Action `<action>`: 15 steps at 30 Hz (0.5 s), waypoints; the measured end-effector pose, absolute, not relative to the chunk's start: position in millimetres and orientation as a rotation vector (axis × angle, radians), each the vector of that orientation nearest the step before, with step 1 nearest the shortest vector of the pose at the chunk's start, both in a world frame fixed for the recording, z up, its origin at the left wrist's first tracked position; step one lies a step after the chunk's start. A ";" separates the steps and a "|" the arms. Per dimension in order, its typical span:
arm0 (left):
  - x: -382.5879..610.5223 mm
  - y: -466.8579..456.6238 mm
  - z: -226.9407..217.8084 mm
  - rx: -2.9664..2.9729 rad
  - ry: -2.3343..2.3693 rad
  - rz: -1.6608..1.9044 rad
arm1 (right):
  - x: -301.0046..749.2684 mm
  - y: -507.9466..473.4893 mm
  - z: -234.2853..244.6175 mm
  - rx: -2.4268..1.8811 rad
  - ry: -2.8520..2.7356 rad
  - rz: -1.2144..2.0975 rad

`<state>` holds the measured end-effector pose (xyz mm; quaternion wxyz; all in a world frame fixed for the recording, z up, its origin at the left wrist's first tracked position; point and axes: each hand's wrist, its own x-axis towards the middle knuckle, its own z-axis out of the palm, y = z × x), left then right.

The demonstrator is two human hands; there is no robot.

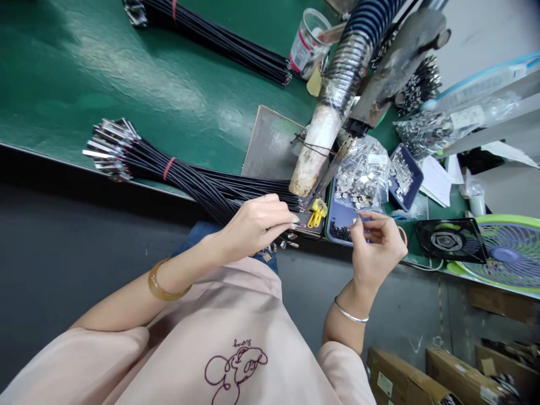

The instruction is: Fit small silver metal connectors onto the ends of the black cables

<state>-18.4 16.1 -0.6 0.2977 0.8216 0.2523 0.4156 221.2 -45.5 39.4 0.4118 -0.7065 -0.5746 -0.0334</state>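
Note:
My left hand (pixel 264 220) is closed in a pinch on the end of a black cable, its thin wire tips just past the fingertips. Beneath and behind it lies a bundle of black cables (pixel 198 183), tied with a red band, with metal plugs at the far left end. My right hand (pixel 377 243) pinches a small silvery piece, seemingly a metal connector (pixel 355 221), between thumb and fingertips. It hovers over the front of a blue tray (pixel 333 216) that holds small black parts (pixel 340 230) and a bag of metal connectors (pixel 363 177). Yellow clips (pixel 316 215) sit between both hands.
A soldering iron on a holder (pixel 333 169) and a fume hose (pixel 314 152) slant down between the hands. Another cable bundle (pixel 228 42) and a plastic cup (pixel 310 45) are at the back. Rightward stand a small bin (pixel 415 169), a black fan (pixel 449 241) and a green-rimmed fan (pixel 512 253).

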 end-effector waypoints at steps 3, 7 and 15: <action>-22.3 22.4 3.6 2.029 0.699 0.922 | 204.8 -53.7 40.9 -1.707 -1.375 0.016; -28.0 30.6 10.1 1.834 0.679 0.661 | 180.7 -59.8 28.4 -1.523 -1.346 0.285; -18.2 28.4 15.7 1.562 0.742 0.627 | 154.0 -58.2 -2.8 -1.365 -1.455 0.119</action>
